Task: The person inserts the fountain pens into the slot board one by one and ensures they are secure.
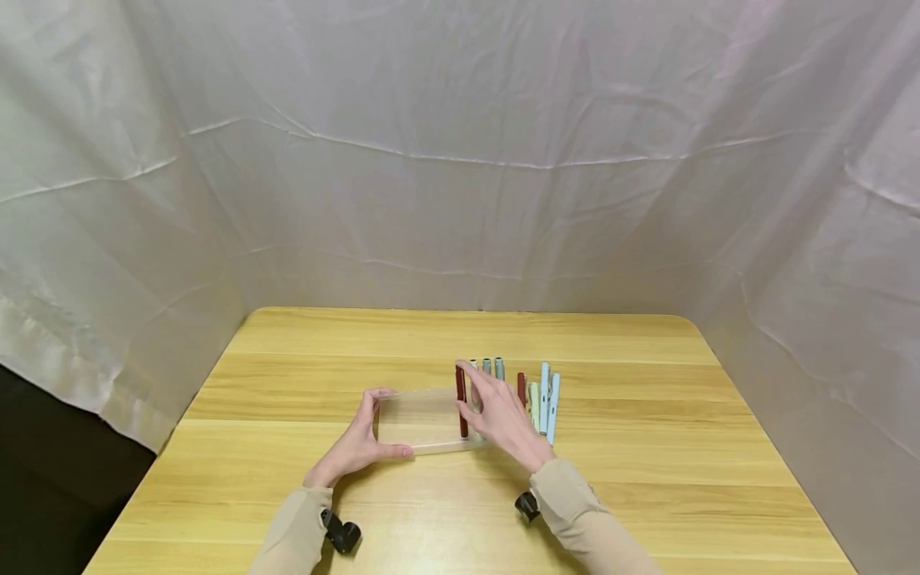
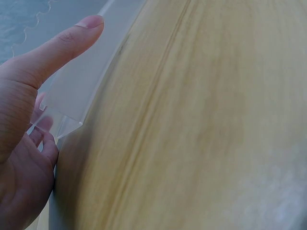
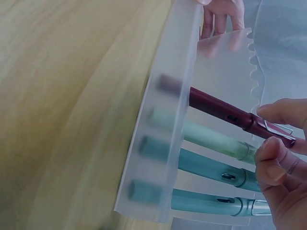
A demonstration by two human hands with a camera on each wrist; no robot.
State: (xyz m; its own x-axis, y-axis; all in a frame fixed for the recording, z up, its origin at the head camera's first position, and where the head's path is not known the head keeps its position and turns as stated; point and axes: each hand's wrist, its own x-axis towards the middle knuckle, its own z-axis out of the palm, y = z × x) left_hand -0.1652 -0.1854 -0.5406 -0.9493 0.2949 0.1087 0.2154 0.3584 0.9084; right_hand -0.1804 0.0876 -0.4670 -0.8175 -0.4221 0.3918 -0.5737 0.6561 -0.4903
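The dark red pen (image 1: 461, 407) has one end behind the front lip of the clear tray (image 1: 417, 421); the right hand (image 1: 503, 415) pinches its clip end, while the left hand (image 1: 362, 439), set apart, grips the tray's left end. Nearest, beige sleeves (image 1: 291, 535) reach over a glossy, light wood-grain table (image 1: 446, 527). Loose pens (image 1: 553, 407) lie right of the tray. Beyond the table's rounded far corners hangs creased pale cloth (image 1: 460, 216), also flanking both sides, with a black area (image 1: 50, 479) at lower left.
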